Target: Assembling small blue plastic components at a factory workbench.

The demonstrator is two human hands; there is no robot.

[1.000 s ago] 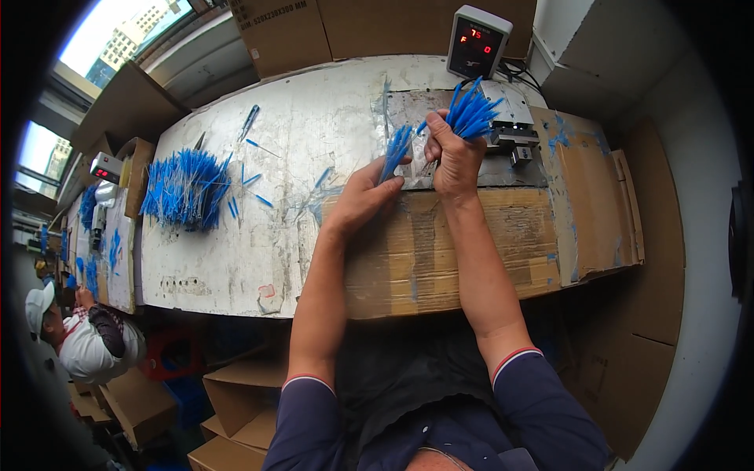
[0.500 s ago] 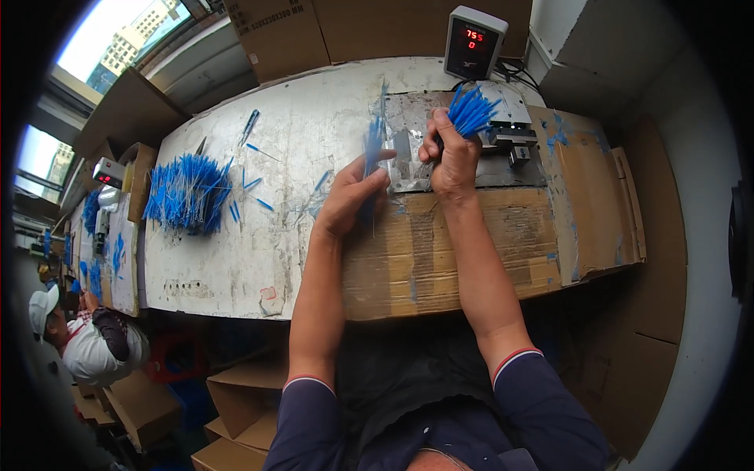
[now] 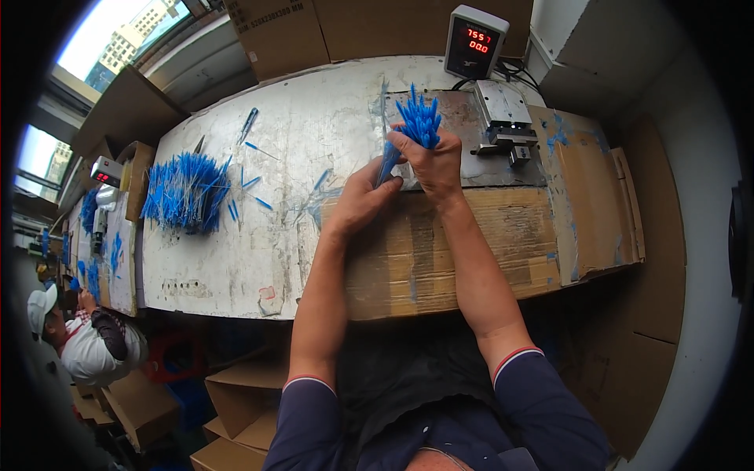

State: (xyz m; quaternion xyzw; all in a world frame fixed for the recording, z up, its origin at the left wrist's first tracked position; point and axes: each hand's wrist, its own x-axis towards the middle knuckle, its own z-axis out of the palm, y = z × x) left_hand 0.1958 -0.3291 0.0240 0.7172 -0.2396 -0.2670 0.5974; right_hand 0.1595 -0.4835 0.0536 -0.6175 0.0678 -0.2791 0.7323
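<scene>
My right hand [image 3: 440, 161] is closed round a thick bundle of thin blue sticks [image 3: 419, 118]. Their pointed blue ends fan upward out of the fist. Close against it, my left hand [image 3: 367, 195] pinches a smaller bunch of blue sticks [image 3: 386, 163] between thumb and fingers. The two bunches meet near my right thumb, and my fingers hide their lower parts. On the left of the table a large pile of blue sticks [image 3: 186, 192] with pale thin stems stands massed together. Several loose blue sticks [image 3: 263, 203] lie beside it.
Behind my right hand stand a small metal fixture [image 3: 506, 118] and a counter box with red digits [image 3: 476, 43]. Worn cardboard [image 3: 440, 251] covers the table's near edge. A pen-like tool [image 3: 248, 125] lies at the back. At far left a co-worker [image 3: 98, 345] sits at another table.
My right hand has moved left and nearer with its bundle, away from the metal fixture. My left hand has shifted slightly right, and the two bunches now meet. The counter's display has changed.
</scene>
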